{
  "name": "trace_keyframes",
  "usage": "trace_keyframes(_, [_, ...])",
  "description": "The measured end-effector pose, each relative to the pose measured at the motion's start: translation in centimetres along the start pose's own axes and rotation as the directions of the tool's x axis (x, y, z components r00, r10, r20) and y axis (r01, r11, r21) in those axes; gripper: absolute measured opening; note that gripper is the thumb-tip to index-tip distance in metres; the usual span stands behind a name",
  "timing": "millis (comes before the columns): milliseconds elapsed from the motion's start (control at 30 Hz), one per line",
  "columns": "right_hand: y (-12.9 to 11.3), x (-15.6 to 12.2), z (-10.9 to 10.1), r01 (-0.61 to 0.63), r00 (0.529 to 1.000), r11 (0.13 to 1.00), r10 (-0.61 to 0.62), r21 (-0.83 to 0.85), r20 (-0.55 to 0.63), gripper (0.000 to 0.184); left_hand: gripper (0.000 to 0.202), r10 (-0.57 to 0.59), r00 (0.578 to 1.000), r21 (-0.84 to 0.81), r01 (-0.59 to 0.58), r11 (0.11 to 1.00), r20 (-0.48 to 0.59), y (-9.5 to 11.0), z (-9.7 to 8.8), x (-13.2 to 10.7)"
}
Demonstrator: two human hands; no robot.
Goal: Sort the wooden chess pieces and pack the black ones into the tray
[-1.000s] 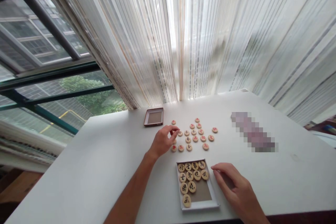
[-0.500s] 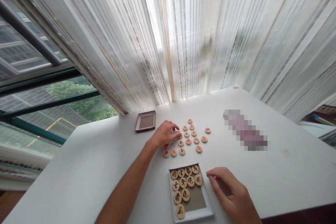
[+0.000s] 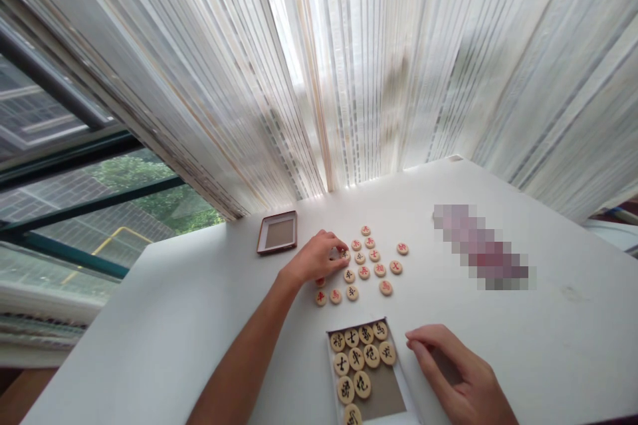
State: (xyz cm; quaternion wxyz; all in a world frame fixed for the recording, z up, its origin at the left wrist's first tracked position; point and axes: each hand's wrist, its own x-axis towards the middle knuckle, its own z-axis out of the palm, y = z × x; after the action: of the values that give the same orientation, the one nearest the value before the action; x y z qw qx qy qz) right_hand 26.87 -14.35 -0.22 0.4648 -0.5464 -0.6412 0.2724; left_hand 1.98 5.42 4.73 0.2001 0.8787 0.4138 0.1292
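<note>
My left hand [image 3: 319, 256] reaches to the left side of a loose group of Chinese chess pieces on the table. Its thumb and fingers close around a black-marked Chinese chess piece [image 3: 345, 255]. Part of a red-marked piece [image 3: 320, 282] peeks out from beneath that hand. Nearer to me sits an open box [image 3: 406, 395], partly filled with black-marked pieces [image 3: 355, 358] in rows. To the right of the box is my right hand [image 3: 461, 372], thumb and index fingertip pinched together with no piece visible between them.
An empty box lid [image 3: 278, 233] lies at the back left of the white table [image 3: 199, 299]. A blurred-out pinkish object [image 3: 481, 246] rests on the right. Striped curtains [image 3: 349, 66] hang along the far edge, with a window [image 3: 100, 192] at left.
The fingers of my left hand have closed onto the black-marked piece. My right hand stays pinched beside the box. The whole view has shifted slightly.
</note>
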Motion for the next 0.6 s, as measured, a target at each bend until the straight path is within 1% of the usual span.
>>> trace_keyframes(100, [0.0,0.0,0.0,-0.023,1.000,1.000,0.023,-0.006,-0.007,0.016,0.025,-0.014,1.000,-0.010,0.014,1.000,0.003,0.1,-0.2,0.1])
trace_keyframes(200, [0.1,-0.1,0.1,-0.041,0.999,0.999,0.041,-0.010,-0.015,0.016,0.025,-0.037,0.998,-0.069,0.033,0.997,-0.059,1.0,-0.7,-0.7])
trace_keyframes(300, [0.3,-0.2,0.1,-0.041,0.999,0.999,0.041,-0.027,-0.004,0.016,0.027,-0.066,0.992,-0.243,0.038,0.969,-0.109,2.8,-1.1,-2.8])
trace_keyframes(400, [0.6,-0.2,0.2,-0.061,0.998,0.997,0.063,-0.055,0.024,0.017,0.029,-0.075,0.993,-0.399,0.031,0.916,-0.096,4.9,-1.0,-5.4])
trace_keyframes(467, [0.6,-0.1,0.3,-0.056,0.997,0.996,0.060,-0.076,0.056,0.017,0.028,-0.089,0.991,-0.462,0.034,0.886,-0.097,6.1,-0.5,-7.1])
trace_keyframes(600, [0.4,0.1,0.6,0.044,0.987,0.989,-0.022,-0.138,0.158,0.028,0.027,-0.118,0.983,-0.530,0.026,0.847,-0.139,7.1,1.0,-9.6])
